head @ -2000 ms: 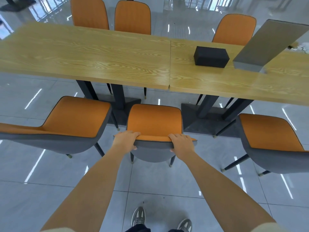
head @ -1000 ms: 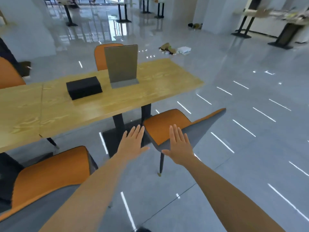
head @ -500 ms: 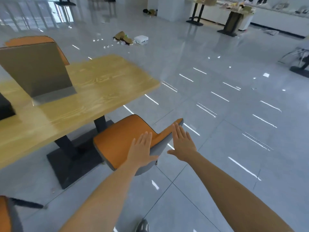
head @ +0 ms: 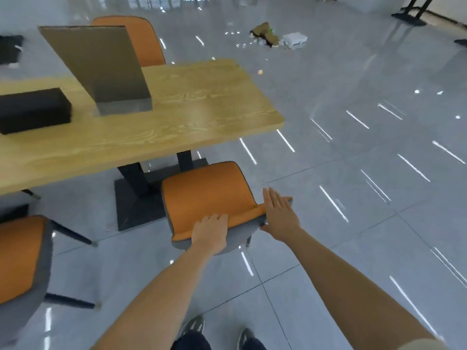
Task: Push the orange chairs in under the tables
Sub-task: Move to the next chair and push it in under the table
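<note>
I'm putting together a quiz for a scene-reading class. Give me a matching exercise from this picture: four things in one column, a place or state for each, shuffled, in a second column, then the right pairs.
Column one
1. left hand
2. right hand
3. black box
4. litter pile

Column two
A. on the floor, beyond the table
B. fingers straight, at the right end of the backrest of the orange chair
C. on the table, beside the grey stand
D. fingers curled over the top of that backrest

Pairs: 1-D, 2-B, 3-C, 4-A
</note>
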`<state>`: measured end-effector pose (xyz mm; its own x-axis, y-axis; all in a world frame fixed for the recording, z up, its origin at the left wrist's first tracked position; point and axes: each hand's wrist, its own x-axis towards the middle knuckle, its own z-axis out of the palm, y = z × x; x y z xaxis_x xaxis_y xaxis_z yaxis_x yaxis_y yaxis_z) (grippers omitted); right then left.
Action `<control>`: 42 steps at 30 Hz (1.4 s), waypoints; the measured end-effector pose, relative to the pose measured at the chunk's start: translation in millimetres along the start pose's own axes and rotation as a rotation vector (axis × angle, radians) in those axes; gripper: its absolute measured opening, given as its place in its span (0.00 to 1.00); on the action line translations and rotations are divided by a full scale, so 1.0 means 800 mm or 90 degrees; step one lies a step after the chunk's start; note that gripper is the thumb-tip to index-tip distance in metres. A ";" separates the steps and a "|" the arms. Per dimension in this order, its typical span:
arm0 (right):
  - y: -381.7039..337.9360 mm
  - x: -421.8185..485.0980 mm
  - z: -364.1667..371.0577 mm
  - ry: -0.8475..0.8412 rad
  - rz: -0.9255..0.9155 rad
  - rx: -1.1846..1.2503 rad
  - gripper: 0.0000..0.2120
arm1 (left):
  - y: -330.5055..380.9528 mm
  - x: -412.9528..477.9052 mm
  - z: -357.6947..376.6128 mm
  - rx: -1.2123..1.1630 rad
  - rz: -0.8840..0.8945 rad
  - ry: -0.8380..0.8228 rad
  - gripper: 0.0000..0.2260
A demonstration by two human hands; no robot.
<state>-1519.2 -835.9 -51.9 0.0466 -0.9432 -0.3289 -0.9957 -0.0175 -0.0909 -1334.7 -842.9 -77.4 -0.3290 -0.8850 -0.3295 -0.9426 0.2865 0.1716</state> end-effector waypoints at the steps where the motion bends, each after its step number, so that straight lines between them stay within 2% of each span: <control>1: 0.004 0.006 0.000 -0.002 -0.023 -0.010 0.46 | 0.001 -0.001 -0.001 -0.001 -0.019 0.007 0.20; 5: 0.022 0.020 0.007 0.001 -0.077 -0.052 0.41 | 0.002 -0.007 0.001 0.001 -0.067 0.028 0.16; 9: 0.031 0.036 0.010 -0.001 -0.123 -0.103 0.23 | -0.001 -0.009 0.001 0.000 -0.080 0.011 0.13; 12: 0.033 0.042 0.011 -0.012 -0.137 -0.113 0.18 | -0.005 -0.011 -0.002 0.006 -0.065 -0.010 0.13; 23: -0.025 0.012 0.042 0.028 -0.173 -0.122 0.15 | -0.057 -0.058 0.002 0.060 -0.064 -0.041 0.09; 38: -0.183 -0.012 0.059 0.020 -0.253 -0.089 0.17 | -0.182 -0.158 0.009 0.025 -0.146 -0.041 0.08; 42: -0.198 -0.003 0.054 -0.003 -0.240 -0.108 0.18 | -0.198 -0.152 0.007 0.014 -0.142 -0.018 0.12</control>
<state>-1358.5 -816.5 -77.0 0.4111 -0.8585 -0.3065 -0.9077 -0.4166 -0.0506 -1145.5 -778.4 -70.0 -0.1129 -0.9170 -0.3827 -0.9932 0.0926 0.0713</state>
